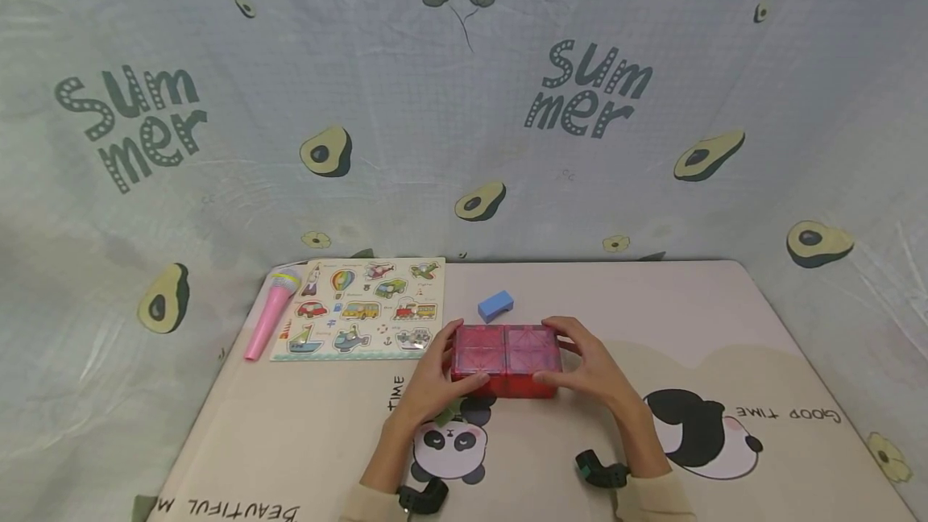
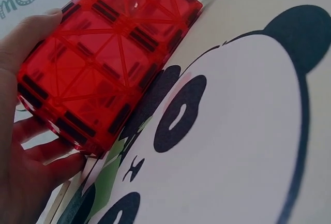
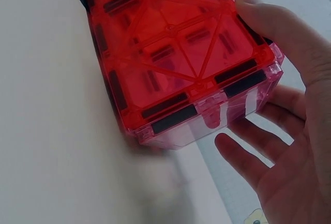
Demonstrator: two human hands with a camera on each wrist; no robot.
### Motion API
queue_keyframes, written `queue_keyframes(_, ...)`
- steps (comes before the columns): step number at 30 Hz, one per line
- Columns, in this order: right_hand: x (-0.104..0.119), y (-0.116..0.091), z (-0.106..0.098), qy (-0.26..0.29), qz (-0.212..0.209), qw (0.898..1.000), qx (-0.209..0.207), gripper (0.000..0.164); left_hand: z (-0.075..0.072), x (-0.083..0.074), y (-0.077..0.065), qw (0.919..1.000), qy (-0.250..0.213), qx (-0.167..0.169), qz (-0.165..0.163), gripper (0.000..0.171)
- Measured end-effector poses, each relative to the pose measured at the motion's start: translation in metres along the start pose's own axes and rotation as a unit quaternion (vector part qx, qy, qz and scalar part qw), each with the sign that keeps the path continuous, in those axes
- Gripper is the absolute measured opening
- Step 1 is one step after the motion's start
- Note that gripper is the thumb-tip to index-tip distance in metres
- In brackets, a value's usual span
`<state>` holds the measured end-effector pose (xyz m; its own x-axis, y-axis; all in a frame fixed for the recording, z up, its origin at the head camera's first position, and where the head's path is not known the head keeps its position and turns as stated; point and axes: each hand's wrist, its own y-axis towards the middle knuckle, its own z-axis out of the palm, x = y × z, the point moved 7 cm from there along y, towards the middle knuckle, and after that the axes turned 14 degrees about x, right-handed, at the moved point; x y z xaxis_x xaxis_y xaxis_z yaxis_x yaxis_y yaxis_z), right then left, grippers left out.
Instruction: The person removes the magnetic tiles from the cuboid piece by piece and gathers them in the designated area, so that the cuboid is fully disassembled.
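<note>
A red and pink translucent box built of magnetic tiles (image 1: 507, 361) is at the middle of the table, between my two hands. My left hand (image 1: 438, 373) grips its left end, thumb on the near upper edge and fingers around the far side. At the other end, my right hand (image 1: 594, 365) holds it the same way. The left wrist view shows the red tile wall (image 2: 98, 53) with dark magnet strips along its edges. In the right wrist view, the right thumb (image 3: 258, 14) touches the top edge. Whether the box touches the tabletop is unclear.
Just beyond the box lies a blue block (image 1: 496, 306). A picture puzzle board (image 1: 377, 329) with vehicles lies at the back left, beside a pink toy microphone (image 1: 271, 314). The table mat (image 1: 326, 433) has panda prints, and a patterned curtain (image 1: 406, 103) hangs behind.
</note>
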<state>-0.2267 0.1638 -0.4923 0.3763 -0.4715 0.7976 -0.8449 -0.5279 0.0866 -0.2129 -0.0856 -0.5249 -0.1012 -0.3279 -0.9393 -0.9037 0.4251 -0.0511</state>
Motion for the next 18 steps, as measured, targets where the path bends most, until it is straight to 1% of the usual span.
queue_keyframes(7,-0.0002,0.0005,-0.0010,0.006,-0.004,1.000,0.000,0.080,-0.0020,-0.0006,0.0010,0.9999,0.012,-0.003,0.002,0.091)
queue_keyframes(18,0.0024,0.0000,-0.0027,0.011,-0.007,1.000,0.003,0.081,-0.0026,-0.0004,0.0012,1.0000,0.007,-0.003,-0.001,0.090)
